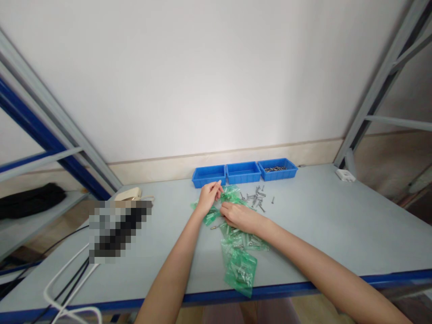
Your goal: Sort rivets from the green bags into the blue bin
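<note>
My left hand (209,196) is closed over the pile, thumb and fingers pinched together; what sits between them is too small to make out. Beside it my right hand (242,216) has its fingers curled closed into a green plastic bag (231,194), partly hiding it. More green see-through bags (240,268) with metal parts inside trail down towards the table's front edge. A small metal piece (214,227) pokes out left of my right hand. Loose screws (258,196) lie scattered just beyond my right wrist.
Three blue bins stand in a row by the wall: the left bin (209,176), the middle bin (243,173) and the right bin (278,169), which holds metal screws. White cables (64,279) run along the left side. A white box (345,175) sits far right.
</note>
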The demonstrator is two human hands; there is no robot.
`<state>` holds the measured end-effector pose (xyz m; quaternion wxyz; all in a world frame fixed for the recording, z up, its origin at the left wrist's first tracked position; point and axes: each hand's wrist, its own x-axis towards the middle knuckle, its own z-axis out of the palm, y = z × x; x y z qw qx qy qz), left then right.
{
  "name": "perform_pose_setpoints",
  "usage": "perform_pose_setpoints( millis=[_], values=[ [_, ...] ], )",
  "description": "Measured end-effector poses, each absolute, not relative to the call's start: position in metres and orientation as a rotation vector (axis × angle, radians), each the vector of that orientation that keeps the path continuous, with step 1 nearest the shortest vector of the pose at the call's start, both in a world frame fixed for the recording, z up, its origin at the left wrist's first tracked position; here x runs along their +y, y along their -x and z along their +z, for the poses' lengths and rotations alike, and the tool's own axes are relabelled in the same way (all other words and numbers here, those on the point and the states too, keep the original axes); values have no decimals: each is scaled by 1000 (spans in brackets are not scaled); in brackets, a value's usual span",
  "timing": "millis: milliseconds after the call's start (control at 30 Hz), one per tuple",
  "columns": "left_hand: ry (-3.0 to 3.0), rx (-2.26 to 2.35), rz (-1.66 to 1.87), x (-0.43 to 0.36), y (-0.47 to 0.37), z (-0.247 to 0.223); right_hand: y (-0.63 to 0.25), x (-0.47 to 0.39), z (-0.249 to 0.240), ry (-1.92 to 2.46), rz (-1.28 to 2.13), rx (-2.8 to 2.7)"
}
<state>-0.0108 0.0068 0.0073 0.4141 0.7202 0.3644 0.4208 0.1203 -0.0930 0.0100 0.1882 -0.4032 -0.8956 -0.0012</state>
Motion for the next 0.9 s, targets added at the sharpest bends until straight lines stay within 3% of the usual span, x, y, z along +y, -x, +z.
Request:
perform_pose_setpoints(
  millis=[200, 300, 500, 900],
  values=[
    [-1736, 746, 784, -1, 2, 9, -139, -81, 22, 981, 631, -1712],
    [-1665, 673, 671, -8, -2, 13, -151, -69, 18, 1024, 781, -1384],
    [-1689, 685, 714, -9, -3, 16, -165, -61, 8, 1163, 551, -1332],
    [-1744, 638, 714, -16, -2, 23, -165, -71, 18, 1323, 410, -1515]
  ],
)
